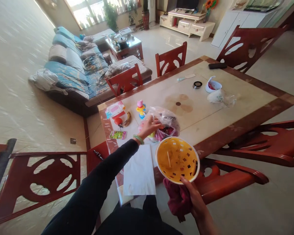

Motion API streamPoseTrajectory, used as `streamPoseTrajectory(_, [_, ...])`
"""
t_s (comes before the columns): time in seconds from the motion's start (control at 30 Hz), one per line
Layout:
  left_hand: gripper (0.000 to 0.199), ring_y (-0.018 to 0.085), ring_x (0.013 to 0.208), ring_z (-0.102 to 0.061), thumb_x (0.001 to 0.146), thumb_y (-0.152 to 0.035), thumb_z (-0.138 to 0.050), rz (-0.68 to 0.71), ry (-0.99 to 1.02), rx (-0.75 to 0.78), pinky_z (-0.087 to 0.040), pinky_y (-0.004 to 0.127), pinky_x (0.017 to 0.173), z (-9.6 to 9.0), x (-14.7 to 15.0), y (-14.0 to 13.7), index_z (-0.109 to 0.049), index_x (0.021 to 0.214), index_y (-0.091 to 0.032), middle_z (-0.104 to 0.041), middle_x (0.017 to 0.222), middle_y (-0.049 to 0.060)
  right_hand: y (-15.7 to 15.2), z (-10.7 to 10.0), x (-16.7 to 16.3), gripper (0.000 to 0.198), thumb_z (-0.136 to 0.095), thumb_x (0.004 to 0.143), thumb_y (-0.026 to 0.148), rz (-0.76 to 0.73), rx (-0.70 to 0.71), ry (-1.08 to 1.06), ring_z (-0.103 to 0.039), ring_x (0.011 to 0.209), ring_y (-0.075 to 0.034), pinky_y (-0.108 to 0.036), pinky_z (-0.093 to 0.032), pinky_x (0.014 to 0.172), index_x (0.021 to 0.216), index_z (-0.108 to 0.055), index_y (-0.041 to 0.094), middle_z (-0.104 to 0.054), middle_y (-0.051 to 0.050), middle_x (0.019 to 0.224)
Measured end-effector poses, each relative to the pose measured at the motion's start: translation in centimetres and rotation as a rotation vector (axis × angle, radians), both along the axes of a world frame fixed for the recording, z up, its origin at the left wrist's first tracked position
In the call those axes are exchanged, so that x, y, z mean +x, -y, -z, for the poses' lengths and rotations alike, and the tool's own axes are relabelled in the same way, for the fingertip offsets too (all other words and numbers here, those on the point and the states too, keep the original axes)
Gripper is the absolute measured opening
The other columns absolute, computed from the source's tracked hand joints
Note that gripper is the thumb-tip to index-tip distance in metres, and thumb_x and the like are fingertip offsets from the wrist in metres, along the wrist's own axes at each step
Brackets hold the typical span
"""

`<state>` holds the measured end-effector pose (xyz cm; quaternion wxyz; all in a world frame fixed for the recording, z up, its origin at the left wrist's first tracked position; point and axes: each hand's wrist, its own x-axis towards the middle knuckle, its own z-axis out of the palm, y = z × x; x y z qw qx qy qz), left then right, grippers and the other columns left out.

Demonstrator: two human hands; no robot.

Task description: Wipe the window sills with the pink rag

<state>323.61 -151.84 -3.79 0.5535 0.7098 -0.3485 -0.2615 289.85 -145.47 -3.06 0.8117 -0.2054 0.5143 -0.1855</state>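
Observation:
My right hand (197, 200) grips the rim of a yellow basket (177, 156) with a white edge and square holes. A dark red cloth (177, 199) hangs from the same hand under the basket. The basket is tilted so its inside faces me, with a thin pale stick-like piece in it. My left hand (150, 126), with a light green bangle, reaches over the near side of a clear plastic bag (172, 121) with dark red contents. Its fingers look apart and stretched toward the bag. A white sheet (139, 173) lies below that arm.
Left of the bag are a toy figure (140, 109), a banana (127, 120), a red round thing (118, 121), a wipes pack (115, 109) and a green packet (118, 134). Farther off lie black tape (197, 85) and a white bowl (213, 86). Wooden chairs (171, 60) surround the table.

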Motion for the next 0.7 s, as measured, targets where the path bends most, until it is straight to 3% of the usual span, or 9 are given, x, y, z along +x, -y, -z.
streamPoseTrajectory(0.07, [0.036, 0.021, 0.103, -0.067, 0.087, -0.038, -0.074, -0.079, 0.201, 0.085, -0.054, 0.034, 0.086, 0.6, 0.5, -3.4, -0.062, 0.115, -0.02, -0.067, 0.122, 0.012, -0.1, 0.2, 0.1, 0.071, -0.092, 0.068, 0.044, -0.018, -0.007, -0.003, -0.062, 0.133, -0.027, -0.034, -0.055, 0.11, 0.132, -0.068, 0.024, -0.073, -0.002, 0.131])
streamPoseTrajectory(0.13, [0.035, 0.022, 0.117, -0.064, 0.099, -0.037, -0.056, -0.108, 0.429, 0.383, -0.055, 0.035, 0.092, 1.9, 0.5, -7.6, -0.056, 0.13, -0.021, -0.062, 0.135, 0.015, -0.3, 0.4, 0.1, 0.068, -0.092, 0.067, 0.046, -0.032, -0.01, -0.016, -0.062, 0.132, -0.027, -0.034, -0.056, 0.11, 0.128, -0.071, 0.024, -0.074, -0.001, 0.13])
streamPoseTrajectory(0.2, [0.044, 0.029, 0.126, -0.061, 0.092, -0.031, -0.066, -0.079, 0.461, 0.55, -0.051, 0.045, 0.103, 3.7, 0.0, -11.9, -0.056, 0.133, -0.02, -0.063, 0.134, 0.018, -0.3, 0.5, 0.2, 0.065, -0.092, 0.066, 0.048, -0.051, -0.008, -0.037, -0.062, 0.133, -0.028, -0.033, -0.057, 0.109, 0.123, -0.073, 0.024, -0.075, -0.002, 0.127])
streamPoseTrajectory(0.3, [0.085, 0.041, 0.139, -0.05, 0.067, -0.032, -0.09, -0.013, 0.467, 0.768, -0.04, 0.056, 0.114, 6.5, -1.1, -16.9, -0.052, 0.141, -0.018, -0.058, 0.143, 0.023, -0.2, 0.6, 0.2, 0.062, -0.093, 0.063, 0.048, -0.069, 0.008, -0.065, -0.061, 0.134, -0.029, -0.034, -0.058, 0.108, 0.118, -0.075, 0.024, -0.075, -0.002, 0.125])
streamPoseTrajectory(0.37, [0.099, 0.044, 0.143, -0.044, 0.059, -0.032, -0.095, 0.023, 0.47, 0.889, -0.035, 0.058, 0.115, 8.0, -1.6, -18.9, -0.049, 0.146, -0.018, -0.053, 0.149, 0.025, -0.2, 0.6, 0.4, 0.062, -0.094, 0.06, 0.047, -0.065, 0.024, -0.09, -0.062, 0.132, -0.03, -0.034, -0.059, 0.107, 0.115, -0.075, 0.024, -0.075, -0.002, 0.125])
streamPoseTrajectory(0.43, [0.101, 0.044, 0.143, -0.042, 0.059, -0.028, -0.096, 0.053, 0.476, 0.978, -0.034, 0.058, 0.115, 9.1, -1.8, -20.0, -0.048, 0.147, -0.018, -0.052, 0.149, 0.024, -0.3, 0.5, 0.6, 0.061, -0.095, 0.058, 0.046, -0.063, 0.025, -0.121, -0.063, 0.132, -0.03, -0.034, -0.06, 0.105, 0.112, -0.075, 0.024, -0.076, -0.002, 0.124])
streamPoseTrajectory(0.5, [0.09, 0.042, 0.138, -0.047, 0.063, -0.027, -0.094, 0.071, 0.475, 1.042, -0.037, 0.055, 0.112, 9.8, -1.5, -20.8, -0.053, 0.142, -0.017, -0.057, 0.141, 0.023, -0.6, 0.3, 0.8, 0.058, -0.094, 0.06, 0.045, -0.068, 0.005, -0.14, -0.062, 0.133, -0.028, -0.032, -0.061, 0.104, 0.111, -0.075, 0.025, -0.076, -0.001, 0.123])
streamPoseTrajectory(0.63, [0.032, 0.03, 0.115, -0.064, 0.088, -0.029, -0.072, 0.078, 0.447, 1.11, -0.047, 0.04, 0.098, 10.4, -0.4, -22.5, -0.069, 0.118, -0.02, -0.065, 0.119, 0.014, -1.8, -0.1, 1.2, 0.052, -0.094, 0.06, 0.044, -0.082, 0.025, -0.155, -0.064, 0.131, -0.027, -0.027, -0.063, 0.097, 0.105, -0.076, 0.025, -0.077, -0.001, 0.121])
streamPoseTrajectory(0.7, [0.02, 0.026, 0.104, -0.068, 0.095, -0.028, -0.062, 0.048, 0.44, 1.128, -0.049, 0.036, 0.091, 10.3, 0.6, -23.6, -0.072, 0.11, -0.021, -0.066, 0.112, 0.012, -2.5, 0.0, 1.0, 0.055, -0.093, 0.062, 0.045, -0.108, 0.054, -0.154, -0.068, 0.125, -0.029, -0.03, -0.066, 0.091, 0.11, -0.076, 0.024, -0.077, -0.003, 0.121])
